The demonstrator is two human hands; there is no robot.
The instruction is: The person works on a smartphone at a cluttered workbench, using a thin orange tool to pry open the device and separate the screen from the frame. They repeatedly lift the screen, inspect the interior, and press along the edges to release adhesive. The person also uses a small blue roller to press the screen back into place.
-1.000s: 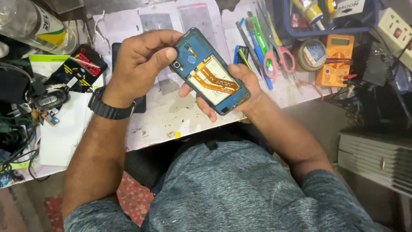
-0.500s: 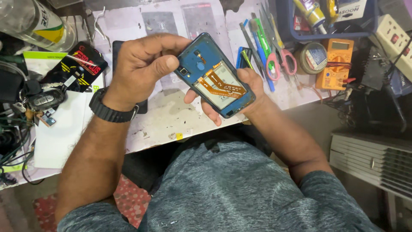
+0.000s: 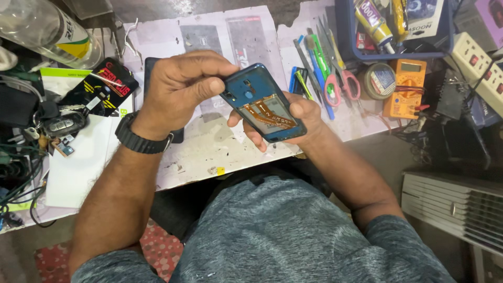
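Item 1, opened smartphone (image 3: 263, 103): blue frame, back cover off, orange flex cables showing inside. I see it held in the air over the near edge of the workbench mat (image 3: 209, 149), between both hands. Long axis runs diagonally, top end up-left, bottom end down-right toward the body.

Item 2, left hand (image 3: 181, 86): up-left of the phone, fingers curled over its top end, thumb pressing on the top-left corner. Grasping the phone. Black wristwatch (image 3: 140, 140) on the wrist.

Item 3, right hand (image 3: 298, 123): under and right of the phone, cradling it from below, fingertips showing past the lower-left edge, thumb along the right side. Also grasping the phone. Both hands touch it; left is at the top end, right carries the weight, as I judge it.

Item 4, surface: worn white mat w/ printed outlines, stained, small yellow bit near the front edge below the phone.

Item 5, right of the phone: row of hand tools, incl. pink-handled scissors (image 3: 339, 84), blue and green pry tools, tweezers. Farther right: orange multimeter (image 3: 407, 86), roll of tape, blue tray (image 3: 346, 36) w/ glue tubes, white power strip (image 3: 479, 63).

Item 6, left of the phone: black packet (image 3: 102, 86), clear plastic bottle (image 3: 47, 31), car key, tangled cables.

Item 7, room: cramped repair bench, grey vented unit down-right of the phone, red patterned floor mat below.
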